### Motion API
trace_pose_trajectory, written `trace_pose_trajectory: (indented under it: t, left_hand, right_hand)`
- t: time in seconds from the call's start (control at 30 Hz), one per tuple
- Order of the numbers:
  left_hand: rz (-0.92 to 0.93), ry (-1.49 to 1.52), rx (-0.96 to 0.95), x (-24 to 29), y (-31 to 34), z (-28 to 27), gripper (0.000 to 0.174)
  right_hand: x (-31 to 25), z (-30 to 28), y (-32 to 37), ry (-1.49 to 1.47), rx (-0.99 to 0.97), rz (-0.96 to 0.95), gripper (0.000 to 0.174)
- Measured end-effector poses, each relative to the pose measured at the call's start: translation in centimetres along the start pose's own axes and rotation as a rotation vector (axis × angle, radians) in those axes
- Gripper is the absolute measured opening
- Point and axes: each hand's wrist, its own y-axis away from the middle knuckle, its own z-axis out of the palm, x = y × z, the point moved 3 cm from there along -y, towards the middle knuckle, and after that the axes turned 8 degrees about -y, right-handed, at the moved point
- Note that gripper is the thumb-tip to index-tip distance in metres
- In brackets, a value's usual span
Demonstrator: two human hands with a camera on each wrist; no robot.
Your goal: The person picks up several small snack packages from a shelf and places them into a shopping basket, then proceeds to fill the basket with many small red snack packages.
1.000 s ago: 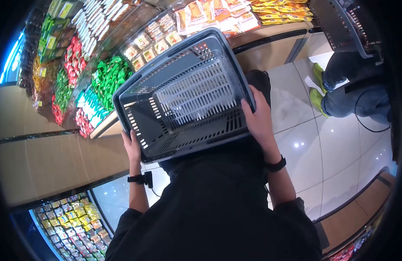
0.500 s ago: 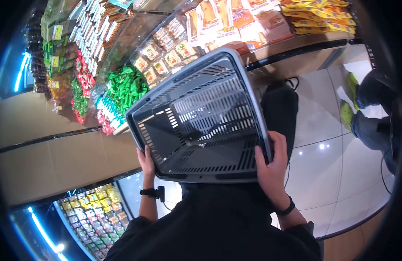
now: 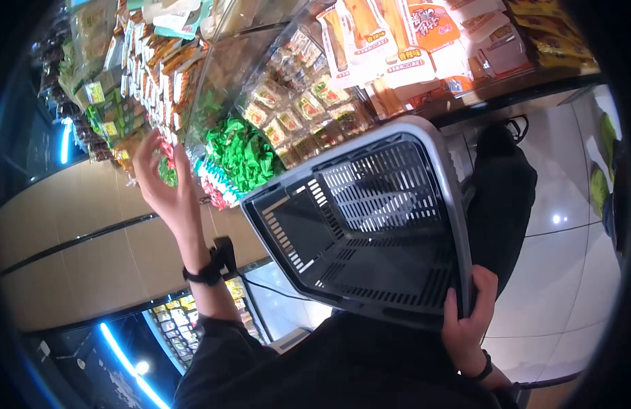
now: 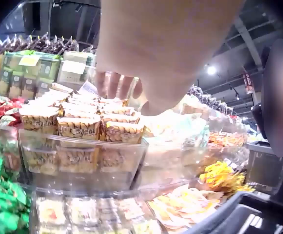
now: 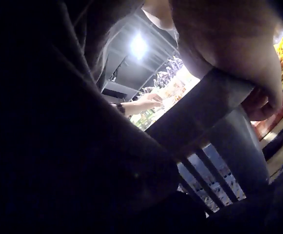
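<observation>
A grey plastic shopping basket (image 3: 370, 225) with slotted sides tilts in front of my body with nothing in it. My right hand (image 3: 471, 313) grips its near right rim, thumb on the inner side. In the right wrist view the fingers (image 5: 261, 105) wrap over the basket's edge. My left hand (image 3: 167, 184) is off the basket, raised towards the display with bent, spread fingers and holding nothing. The left wrist view has it over upright packets of snacks (image 4: 80, 124) in a clear bin. Green-wrapped sweets (image 3: 242, 153) lie below that hand's right side.
Small clear packs (image 3: 309, 109), large orange-and-white snack bags (image 3: 390, 48) and yellow packets (image 3: 558, 31) line the tilted display. Another person's green shoes (image 3: 598, 191) are on the tiled floor at right. A lit shelf (image 3: 175, 330) stands at lower left.
My left hand has let go of the basket's left rim and risen up and left towards the display. The basket, still in my right hand, has shifted right and down in view.
</observation>
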Motion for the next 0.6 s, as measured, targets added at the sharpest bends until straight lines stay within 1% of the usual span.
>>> trace_pose_trajectory:
  t: [0.07, 0.1, 0.2, 0.3, 0.6]
  left_hand:
    - [0.209, -0.257, 0.085, 1.1, -2.9, 1.4, 0.032]
    - [0.219, -0.257, 0.081, 1.1, -3.9, 2.3, 0.032]
    - [0.318, -0.351, 0.230, 1.5, -5.6, 4.7, 0.023]
    - [0.365, -0.294, 0.265, 0.9, -5.9, 5.4, 0.021]
    - [0.363, -0.265, 0.261, 0.8, -5.4, 5.5, 0.022]
  right_hand:
    - [-0.1, 0.0, -0.2, -0.002, -0.006, 0.005, 0.043]
    - [-0.2, -0.1, -0.3, 0.005, -0.016, 0.001, 0.043]
    - [-0.5, -0.3, -0.5, -0.003, -0.036, 0.024, 0.044]
    - [-0.5, -0.3, -0.5, -0.006, -0.049, 0.037, 0.044]
    - [-0.6, -0.3, -0.5, -0.005, -0.051, 0.047, 0.045]
